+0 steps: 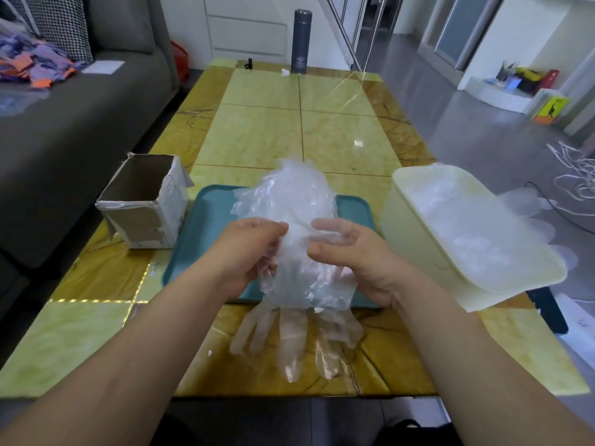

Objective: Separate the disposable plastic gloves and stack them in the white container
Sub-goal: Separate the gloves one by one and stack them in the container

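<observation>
Above the teal tray [199, 226], the left hand [248, 252] and right hand [354, 262] each pinch one side of a clump of disposable plastic gloves [289, 194], apparently to peel one free. The white container [402, 230], right of the tray, holds separated gloves.

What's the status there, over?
Left hand and right hand pinch the glove clump over the tray. White container holds gloves. Nothing blocking.

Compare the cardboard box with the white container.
The cardboard box is brown, taped and torn; the white container is smooth and intact. The box shows nothing inside; the container holds clear gloves. The box sits left of the teal tray, the container right. Both are open-topped.
</observation>
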`<action>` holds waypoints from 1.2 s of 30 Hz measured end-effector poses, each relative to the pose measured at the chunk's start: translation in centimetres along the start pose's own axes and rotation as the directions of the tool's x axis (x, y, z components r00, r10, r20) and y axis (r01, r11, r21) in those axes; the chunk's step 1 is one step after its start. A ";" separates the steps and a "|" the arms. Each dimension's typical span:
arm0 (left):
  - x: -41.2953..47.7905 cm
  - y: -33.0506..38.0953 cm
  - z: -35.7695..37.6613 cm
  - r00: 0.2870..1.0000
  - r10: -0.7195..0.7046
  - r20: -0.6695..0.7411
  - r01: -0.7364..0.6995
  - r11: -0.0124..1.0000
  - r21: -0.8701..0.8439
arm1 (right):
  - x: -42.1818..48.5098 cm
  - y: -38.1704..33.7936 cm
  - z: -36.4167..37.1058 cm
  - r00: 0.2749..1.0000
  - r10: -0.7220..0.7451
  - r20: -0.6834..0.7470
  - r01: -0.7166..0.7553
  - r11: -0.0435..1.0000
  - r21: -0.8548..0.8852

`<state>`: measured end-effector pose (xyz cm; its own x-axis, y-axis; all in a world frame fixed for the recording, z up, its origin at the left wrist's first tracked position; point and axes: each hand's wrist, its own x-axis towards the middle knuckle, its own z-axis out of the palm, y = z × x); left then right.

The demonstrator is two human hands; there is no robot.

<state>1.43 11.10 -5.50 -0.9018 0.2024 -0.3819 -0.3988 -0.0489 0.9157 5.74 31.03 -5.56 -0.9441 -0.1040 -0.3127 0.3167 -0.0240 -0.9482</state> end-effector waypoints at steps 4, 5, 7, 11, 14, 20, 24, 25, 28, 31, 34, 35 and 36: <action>0.1 -0.3 -0.6 0.997 0.067 0.027 -0.071 0.985 0.156 | 0.3 0.3 0.8 0.981 0.032 -0.190 -0.005 0.990 0.143; 0.2 -0.4 -0.8 0.995 0.094 0.033 -0.099 0.967 0.236 | 0.3 0.3 0.6 0.979 0.034 -0.199 -0.007 0.991 0.136; 0.3 -0.5 -1.4 0.992 0.120 0.037 -0.125 0.921 0.368 | 0.4 0.2 0.3 0.982 0.027 -0.184 -0.005 0.993 0.118; 1.0 -0.9 -2.4 0.995 0.096 -0.002 -0.086 0.895 0.437 | -0.1 -0.2 -0.1 0.995 0.046 -0.093 -0.029 0.984 0.175; 1.1 -0.8 -2.8 0.987 0.060 0.151 -0.097 0.962 0.256 | -0.5 -0.7 -0.6 0.999 0.038 -0.008 -0.036 0.983 0.179; -0.3 0.1 -3.1 0.940 -0.002 0.341 -0.016 0.999 0.050 | -1.4 -1.7 -0.7 0.995 0.051 0.088 -0.070 0.969 0.235; -1.2 0.9 -3.0 0.952 0.043 0.302 -0.034 0.999 -0.036 | -1.9 -2.3 -0.4 0.998 0.064 0.027 -0.069 0.967 0.247; -1.4 1.0 -2.9 0.954 0.055 0.294 -0.042 0.998 -0.050 | -2.0 -2.4 -0.3 0.998 0.065 -0.003 -0.062 0.972 0.226; -2.0 1.3 -2.4 0.969 0.004 0.247 0.002 1.000 -0.027 | -2.5 -2.7 -0.1 0.999 0.027 -0.044 -0.018 0.980 0.196; -2.5 1.6 -2.0 0.983 0.001 0.185 -0.008 0.999 0.038 | -2.9 -3.0 -0.3 0.999 0.000 -0.048 0.010 0.977 0.215; -3.1 2.5 -1.4 0.984 0.062 0.168 -0.067 0.997 0.025 | -3.4 -3.4 -0.7 0.997 -0.019 -0.069 0.032 0.983 0.183; -3.3 3.1 -1.2 0.982 0.088 0.167 -0.092 0.996 0.020 | -3.7 -3.7 -0.8 0.997 -0.029 -0.078 0.042 0.986 0.164; -3.4 3.6 -1.0 0.980 0.104 0.169 -0.106 0.994 0.008 | -3.9 -3.8 -0.8 0.996 -0.034 -0.083 0.047 0.986 0.158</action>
<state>2.91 9.22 -0.98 -0.8971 0.3583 -0.2585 -0.2993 -0.0625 0.9521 8.11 32.28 -0.75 -0.9588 -0.0206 -0.2835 0.2823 -0.1857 -0.9412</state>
